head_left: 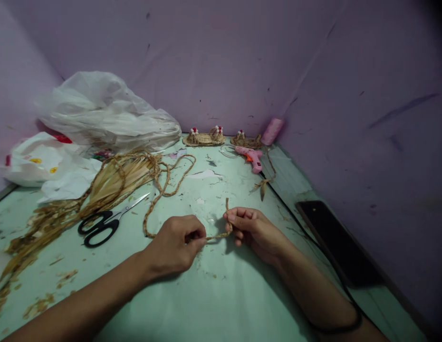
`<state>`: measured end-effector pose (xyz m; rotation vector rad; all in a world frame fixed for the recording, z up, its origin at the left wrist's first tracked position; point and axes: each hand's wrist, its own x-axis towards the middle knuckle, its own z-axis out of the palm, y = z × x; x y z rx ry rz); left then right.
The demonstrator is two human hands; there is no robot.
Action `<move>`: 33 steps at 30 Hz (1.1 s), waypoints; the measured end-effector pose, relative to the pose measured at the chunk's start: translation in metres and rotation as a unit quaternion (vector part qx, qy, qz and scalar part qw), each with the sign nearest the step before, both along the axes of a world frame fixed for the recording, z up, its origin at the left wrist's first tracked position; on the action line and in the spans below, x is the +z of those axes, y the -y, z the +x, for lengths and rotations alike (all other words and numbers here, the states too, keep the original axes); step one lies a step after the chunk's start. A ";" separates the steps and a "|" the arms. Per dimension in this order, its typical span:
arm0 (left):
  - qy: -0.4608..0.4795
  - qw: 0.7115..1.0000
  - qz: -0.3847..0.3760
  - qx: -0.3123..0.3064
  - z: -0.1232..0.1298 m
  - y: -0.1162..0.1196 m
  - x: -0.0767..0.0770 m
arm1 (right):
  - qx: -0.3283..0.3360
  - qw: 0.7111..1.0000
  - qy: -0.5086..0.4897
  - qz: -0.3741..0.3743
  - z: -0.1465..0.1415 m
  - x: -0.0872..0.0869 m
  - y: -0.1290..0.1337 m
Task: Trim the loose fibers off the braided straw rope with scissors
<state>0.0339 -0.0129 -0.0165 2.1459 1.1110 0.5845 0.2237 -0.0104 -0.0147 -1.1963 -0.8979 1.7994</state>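
A thin braided straw cord [217,236] runs between my two hands above the pale green table. My left hand [176,242] is closed on it, pinching it between thumb and forefinger. My right hand [254,230] pinches the cord near its end, and the short tip sticks up above the fingers. From my left hand the rest of the cord trails back in loose loops to a bundle of dry straw strips [124,178]. Black-handled scissors [105,225] lie left of my left hand, their blades pointing away to the right.
A pink glue gun [251,158] lies at the back, its black cable running down the right past a dark phone [338,242]. Small woven slippers [205,138] and a pink roll [273,131] stand by the wall. Plastic bags [107,111] fill the back left; straw scraps litter the left.
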 end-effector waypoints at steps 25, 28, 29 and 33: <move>0.030 0.979 -0.201 0.034 0.013 -0.005 0.003 | -0.151 0.976 -0.137 -0.071 -0.011 -0.001 0.004; 0.077 0.966 -0.246 0.034 0.012 -0.007 0.002 | -0.160 0.975 -0.139 -0.061 -0.011 -0.002 0.004; 0.089 0.962 -0.256 0.040 0.012 -0.007 0.002 | -0.163 0.976 -0.138 -0.052 -0.012 -0.002 0.004; 0.093 0.955 -0.270 0.078 0.014 -0.008 0.003 | -0.143 0.983 -0.115 -0.019 -0.014 0.000 0.006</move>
